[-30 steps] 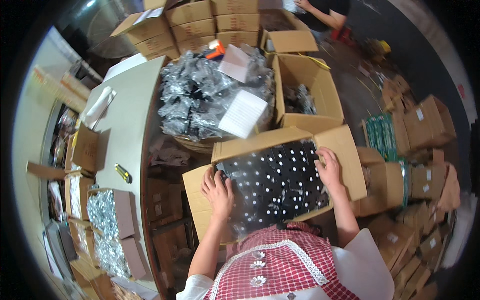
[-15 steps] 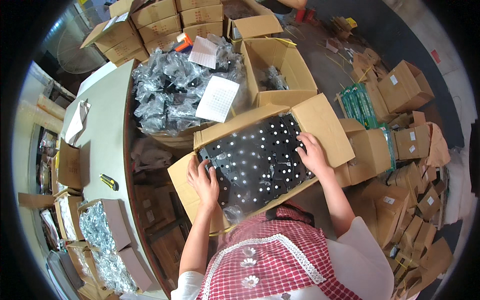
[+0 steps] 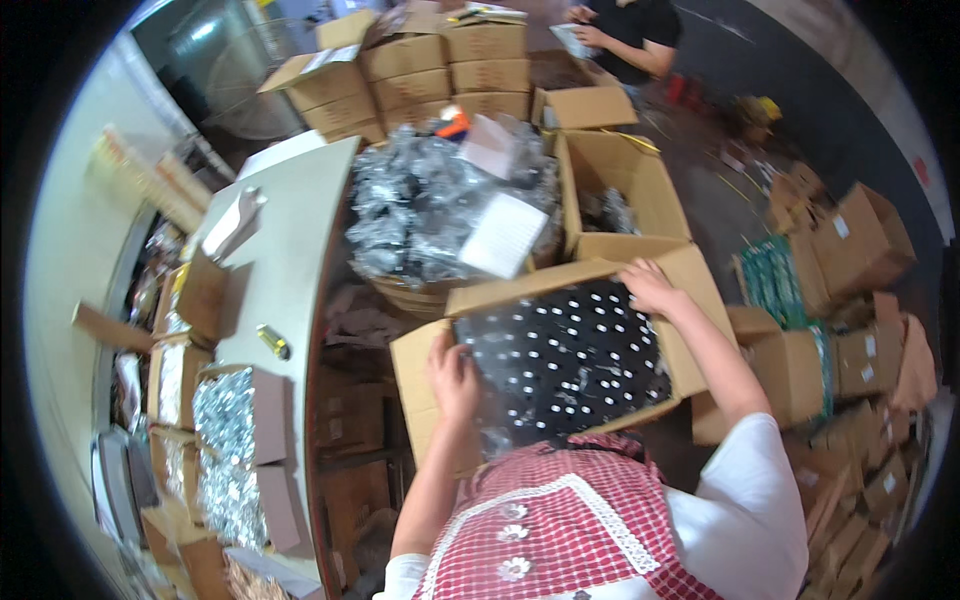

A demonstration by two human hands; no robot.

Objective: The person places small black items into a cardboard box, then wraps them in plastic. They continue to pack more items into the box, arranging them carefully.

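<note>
- While your left hand (image 3: 455, 385) is resting at the left end of the open carton (image 3: 540, 284), your right hand (image 3: 652, 290) is reaching over its far right corner.
- The black pieces with white spots (image 3: 590, 352) are filling that carton and are lying between your two sets of fingers, right of the left ones and mostly nearer your body than the right ones.
- The carton's long axis is running from your left fingers toward your right, with the right end slanting away from your body.
- Neither hand is sitting clearly nearer: each is meeting its own end, the left beside the pieces, the right by the right-hand flap (image 3: 705, 318).
- Your left fingers are bending loosely, somewhat spread; your right fingers are curving over the corner. Neither hand is visibly lifting anything, and the view is not showing whether either is gripping the cardboard.
- Beyond your fingers, a white sheet (image 3: 505, 235) is lying on the plastic-wrapped pile (image 3: 415, 195); it is carrying fine print too small to read.
- Farther beyond them, the stacked cartons (image 3: 490, 75) are showing faint reddish marks, not legible from here.
- Well right of your right fingers, a brown carton (image 3: 868, 240) is bearing a white label (image 3: 841, 228), its writing also too small to make out.
- Left of your left fingers, a yellow-and-black cutter (image 3: 272, 342) is lying on the bench (image 3: 290, 240), with no marking readable.
</note>
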